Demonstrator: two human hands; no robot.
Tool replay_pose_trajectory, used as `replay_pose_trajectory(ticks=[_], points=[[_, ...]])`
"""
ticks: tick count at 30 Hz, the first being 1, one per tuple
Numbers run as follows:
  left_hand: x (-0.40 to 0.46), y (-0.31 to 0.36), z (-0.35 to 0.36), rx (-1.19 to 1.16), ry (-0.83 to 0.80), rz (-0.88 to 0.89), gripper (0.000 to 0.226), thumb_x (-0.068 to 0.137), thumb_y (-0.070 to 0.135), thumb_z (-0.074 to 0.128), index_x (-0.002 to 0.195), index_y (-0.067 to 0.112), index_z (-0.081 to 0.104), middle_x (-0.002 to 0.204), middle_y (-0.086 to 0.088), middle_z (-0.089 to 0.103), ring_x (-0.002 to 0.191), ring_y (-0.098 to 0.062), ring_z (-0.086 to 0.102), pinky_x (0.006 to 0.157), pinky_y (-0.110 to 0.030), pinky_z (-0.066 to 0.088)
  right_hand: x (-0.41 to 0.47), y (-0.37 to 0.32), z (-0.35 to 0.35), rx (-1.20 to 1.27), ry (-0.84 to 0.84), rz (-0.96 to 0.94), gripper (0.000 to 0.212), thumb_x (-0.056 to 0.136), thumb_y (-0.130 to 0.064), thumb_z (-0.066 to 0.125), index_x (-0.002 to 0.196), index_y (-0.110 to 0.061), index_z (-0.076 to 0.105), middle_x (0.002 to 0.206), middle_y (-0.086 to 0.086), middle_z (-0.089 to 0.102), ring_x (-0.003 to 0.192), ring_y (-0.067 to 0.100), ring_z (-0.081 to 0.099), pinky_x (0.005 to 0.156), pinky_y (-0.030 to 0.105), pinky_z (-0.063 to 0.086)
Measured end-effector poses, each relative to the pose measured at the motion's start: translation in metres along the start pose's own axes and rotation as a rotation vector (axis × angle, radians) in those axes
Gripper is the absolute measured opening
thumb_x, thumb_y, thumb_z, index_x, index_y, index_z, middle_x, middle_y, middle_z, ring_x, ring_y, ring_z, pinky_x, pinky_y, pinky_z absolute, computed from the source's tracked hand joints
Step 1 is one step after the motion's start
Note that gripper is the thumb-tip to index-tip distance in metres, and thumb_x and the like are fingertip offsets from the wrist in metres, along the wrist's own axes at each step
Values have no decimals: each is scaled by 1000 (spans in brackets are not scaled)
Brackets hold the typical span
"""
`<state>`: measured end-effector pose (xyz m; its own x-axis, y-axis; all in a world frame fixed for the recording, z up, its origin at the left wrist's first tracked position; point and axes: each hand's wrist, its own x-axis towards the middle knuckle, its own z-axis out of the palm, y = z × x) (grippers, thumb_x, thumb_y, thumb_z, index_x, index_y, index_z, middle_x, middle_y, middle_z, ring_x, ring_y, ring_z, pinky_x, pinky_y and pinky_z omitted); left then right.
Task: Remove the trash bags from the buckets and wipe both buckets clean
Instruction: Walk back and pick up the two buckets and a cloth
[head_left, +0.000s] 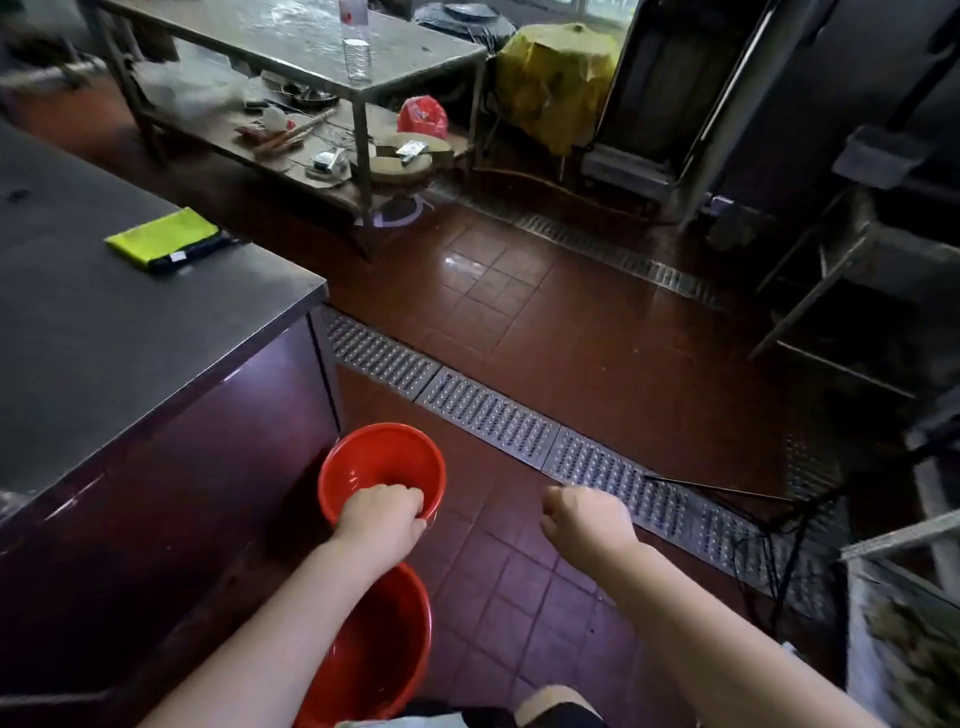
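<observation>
Two red buckets stand on the tiled floor beside the steel counter. The far bucket shows no bag inside, and my left hand grips its near rim with fingers curled over the edge. The near bucket sits below my left forearm, partly hidden by it, and also looks bare inside. My right hand hovers to the right over the floor as a closed fist holding nothing visible. A folded yellow-green cloth lies on the counter top.
The steel counter fills the left. A metal floor drain grate runs diagonally past the buckets. A steel table with a water bottle stands at the back. A yellow-covered bin is behind it, racks on the right.
</observation>
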<state>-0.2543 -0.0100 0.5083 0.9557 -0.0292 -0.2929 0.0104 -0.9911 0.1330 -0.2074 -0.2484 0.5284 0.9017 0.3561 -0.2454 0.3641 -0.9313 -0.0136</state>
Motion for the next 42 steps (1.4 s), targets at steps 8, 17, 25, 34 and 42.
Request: replay_pose_trajectory(ticks=[8, 17, 25, 34, 42], points=[[154, 26, -2, 18, -42, -69, 25, 92, 38, 46, 108, 24, 58, 115, 3, 63, 108, -24, 57, 80, -34, 45, 141, 93, -6, -4, -68, -19, 21, 87, -29, 45, 95, -15, 59, 101, 8, 67, 95, 30, 63, 72, 31, 48], [294, 69, -17, -168, -58, -331, 25, 92, 40, 47, 108, 26, 59, 114, 4, 62, 106, -23, 58, 82, -33, 45, 316, 188, -43, -121, -169, -279, 14, 89, -25, 44, 89, -16, 55, 102, 8, 65, 97, 29, 61, 68, 30, 42], [325, 12, -18, -299, -100, -665, 24, 91, 42, 47, 107, 27, 58, 114, 7, 61, 105, -19, 58, 83, -31, 45, 453, 135, -59, -176, -252, -560, 11, 91, -19, 43, 90, -17, 54, 105, 11, 64, 96, 30, 61, 65, 29, 36], [367, -78, -46, -432, 44, -908, 25, 91, 39, 49, 111, 27, 60, 111, 5, 64, 105, -18, 59, 82, -30, 46, 575, 24, -94, -287, -222, -825, 14, 92, -24, 44, 93, -20, 58, 102, 5, 65, 94, 30, 62, 63, 30, 39], [344, -109, -35, -482, 141, -1273, 24, 90, 40, 50, 106, 26, 62, 105, 5, 65, 99, -18, 61, 77, -31, 47, 620, -93, -103, -471, -246, -1220, 22, 94, -20, 43, 105, -17, 62, 105, 6, 68, 95, 29, 66, 69, 36, 51]])
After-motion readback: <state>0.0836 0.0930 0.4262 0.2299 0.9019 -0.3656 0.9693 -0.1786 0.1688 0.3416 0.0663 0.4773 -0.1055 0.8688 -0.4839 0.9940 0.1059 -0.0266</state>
